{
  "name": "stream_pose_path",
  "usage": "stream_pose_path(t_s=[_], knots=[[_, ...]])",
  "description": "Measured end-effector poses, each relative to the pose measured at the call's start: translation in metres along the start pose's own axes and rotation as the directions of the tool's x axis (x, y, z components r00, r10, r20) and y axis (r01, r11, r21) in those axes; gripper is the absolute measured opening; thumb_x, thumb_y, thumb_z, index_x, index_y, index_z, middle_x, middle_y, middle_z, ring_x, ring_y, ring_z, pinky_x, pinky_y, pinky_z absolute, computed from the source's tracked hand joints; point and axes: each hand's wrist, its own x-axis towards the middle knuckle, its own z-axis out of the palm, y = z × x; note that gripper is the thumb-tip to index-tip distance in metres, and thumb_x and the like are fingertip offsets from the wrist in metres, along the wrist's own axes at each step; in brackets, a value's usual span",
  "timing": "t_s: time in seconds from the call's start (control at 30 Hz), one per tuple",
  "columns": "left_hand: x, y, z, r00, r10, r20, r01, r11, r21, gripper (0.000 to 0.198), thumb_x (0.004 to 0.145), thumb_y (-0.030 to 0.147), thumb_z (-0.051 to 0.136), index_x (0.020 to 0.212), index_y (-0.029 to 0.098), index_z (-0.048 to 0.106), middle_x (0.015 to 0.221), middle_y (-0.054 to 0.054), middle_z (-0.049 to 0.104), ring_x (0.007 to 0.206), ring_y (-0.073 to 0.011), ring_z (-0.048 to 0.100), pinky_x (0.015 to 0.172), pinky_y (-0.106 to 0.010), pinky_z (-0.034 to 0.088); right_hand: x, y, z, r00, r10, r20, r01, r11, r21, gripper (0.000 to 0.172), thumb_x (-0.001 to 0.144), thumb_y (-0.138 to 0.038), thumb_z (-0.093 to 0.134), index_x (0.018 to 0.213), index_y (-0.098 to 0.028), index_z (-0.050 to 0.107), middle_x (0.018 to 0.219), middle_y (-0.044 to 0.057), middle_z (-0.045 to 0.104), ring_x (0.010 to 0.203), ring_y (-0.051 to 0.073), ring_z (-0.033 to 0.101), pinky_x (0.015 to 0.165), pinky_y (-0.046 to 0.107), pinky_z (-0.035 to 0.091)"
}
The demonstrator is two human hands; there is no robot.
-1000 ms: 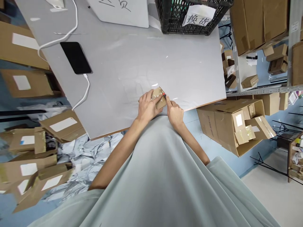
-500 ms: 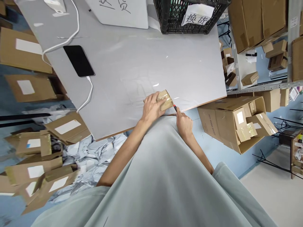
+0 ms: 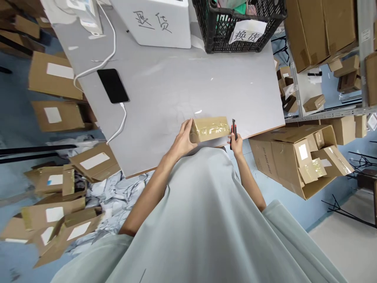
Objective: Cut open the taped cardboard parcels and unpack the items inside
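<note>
A small taped cardboard box (image 3: 211, 128) lies lengthwise on the grey table (image 3: 176, 86) near its front edge. My left hand (image 3: 184, 138) grips the box's left end, fingers curled on its top. My right hand (image 3: 236, 142) is just right of the box, closed round a red and black utility knife (image 3: 233, 129) that points away from me. The knife stands a little apart from the box's right end.
A black phone (image 3: 113, 85) on a white cable lies at the table's left. At the back are a white bin with handwriting (image 3: 156, 21) and a black crate (image 3: 238, 23). Cardboard boxes (image 3: 300, 157) and crumpled bags cover the floor on both sides.
The box has been turned to lie lengthwise along the table edge. My right hand with the knife has drawn away from the box to its right side.
</note>
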Motion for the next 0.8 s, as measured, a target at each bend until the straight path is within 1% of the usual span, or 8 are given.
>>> stream_pose_path(t_s=[0.13, 0.2, 0.33, 0.4, 0.47, 0.63, 0.7, 0.8], knots=[[-0.016, -0.042, 0.005, 0.996, -0.088, 0.009, 0.089, 0.994, -0.058, 0.126, 0.079, 0.044, 0.089, 0.184, 0.018, 0.024, 0.186, -0.025, 0.033, 0.171, -0.0448, 0.041, 0.132, -0.058, 0.050, 0.007, 0.004, 0.019, 0.996, -0.023, 0.087, 0.025, 1.000, -0.018, 0.028, 0.111, -0.039, 0.057, 0.115, -0.013, 0.067, 0.111, 0.010, 0.078, 0.090, 0.015, 0.074, 0.074, 0.022, 0.065], [-0.024, -0.056, 0.007, 0.989, -0.146, 0.008, 0.146, 0.982, -0.118, 0.128, 0.077, 0.047, 0.091, 0.184, 0.020, 0.027, 0.186, -0.024, 0.034, 0.166, -0.0452, 0.047, 0.127, -0.059, 0.056, 0.003, 0.002, 0.022, 0.988, -0.062, 0.145, 0.075, 0.994, -0.083, 0.029, 0.112, -0.040, 0.054, 0.118, -0.014, 0.067, 0.112, 0.009, 0.077, 0.090, 0.016, 0.074, 0.076, 0.023, 0.064], [-0.037, -0.066, 0.010, 0.972, -0.234, -0.015, 0.218, 0.926, -0.308, 0.122, 0.073, 0.052, 0.095, 0.179, 0.028, 0.040, 0.182, -0.020, 0.042, 0.148, -0.0410, 0.067, 0.112, -0.055, 0.067, -0.009, -0.014, 0.016, 0.945, -0.223, 0.239, 0.297, 0.892, -0.341, 0.036, 0.116, -0.040, 0.047, 0.127, -0.014, 0.069, 0.117, 0.012, 0.080, 0.101, 0.021, 0.076, 0.090, 0.030, 0.062], [-0.041, -0.065, 0.012, 0.964, -0.264, -0.040, 0.230, 0.897, -0.377, 0.116, 0.074, 0.055, 0.097, 0.175, 0.027, 0.048, 0.179, -0.019, 0.047, 0.143, -0.0396, 0.070, 0.109, -0.051, 0.069, -0.015, -0.029, 0.012, 0.883, -0.344, 0.318, 0.461, 0.760, -0.458, 0.039, 0.117, -0.037, 0.045, 0.135, -0.014, 0.070, 0.129, 0.016, 0.080, 0.116, 0.024, 0.074, 0.101, 0.032, 0.058], [-0.042, -0.063, 0.014, 0.956, -0.287, -0.057, 0.239, 0.879, -0.413, 0.113, 0.077, 0.056, 0.097, 0.174, 0.024, 0.050, 0.177, -0.020, 0.049, 0.141, -0.0387, 0.072, 0.107, -0.049, 0.071, -0.022, -0.047, 0.012, 0.797, -0.396, 0.456, 0.598, 0.620, -0.507, 0.042, 0.118, -0.034, 0.044, 0.145, -0.016, 0.070, 0.141, 0.017, 0.078, 0.128, 0.026, 0.073, 0.106, 0.033, 0.055], [-0.039, -0.063, 0.023, 0.943, -0.320, -0.094, 0.245, 0.856, -0.455, 0.109, 0.083, 0.051, 0.096, 0.176, 0.023, 0.047, 0.171, -0.021, 0.058, 0.128, -0.0336, 0.079, 0.111, -0.050, 0.068, -0.033, -0.090, 0.030, 0.567, -0.263, 0.781, 0.808, 0.363, -0.464, 0.040, 0.121, -0.040, 0.048, 0.151, -0.026, 0.072, 0.146, 0.009, 0.080, 0.131, 0.026, 0.074, 0.103, 0.031, 0.053], [-0.039, -0.065, 0.028, 0.943, -0.311, -0.114, 0.229, 0.861, -0.454, 0.107, 0.083, 0.046, 0.095, 0.176, 0.025, 0.047, 0.169, -0.019, 0.061, 0.123, -0.0317, 0.081, 0.112, -0.050, 0.067, -0.035, -0.101, 0.039, 0.523, -0.179, 0.833, 0.841, 0.267, -0.470, 0.039, 0.121, -0.041, 0.049, 0.145, -0.027, 0.076, 0.139, 0.009, 0.083, 0.125, 0.028, 0.076, 0.099, 0.032, 0.053], [-0.039, -0.069, 0.033, 0.951, -0.268, -0.152, 0.180, 0.885, -0.430, 0.096, 0.086, 0.043, 0.093, 0.172, 0.027, 0.055, 0.169, -0.016, 0.061, 0.124, -0.0304, 0.080, 0.116, -0.050, 0.065, -0.034, -0.112, 0.046, 0.502, -0.115, 0.857, 0.862, 0.153, -0.484, 0.038, 0.121, -0.040, 0.048, 0.141, -0.025, 0.078, 0.137, 0.011, 0.083, 0.121, 0.031, 0.077, 0.095, 0.035, 0.052]])
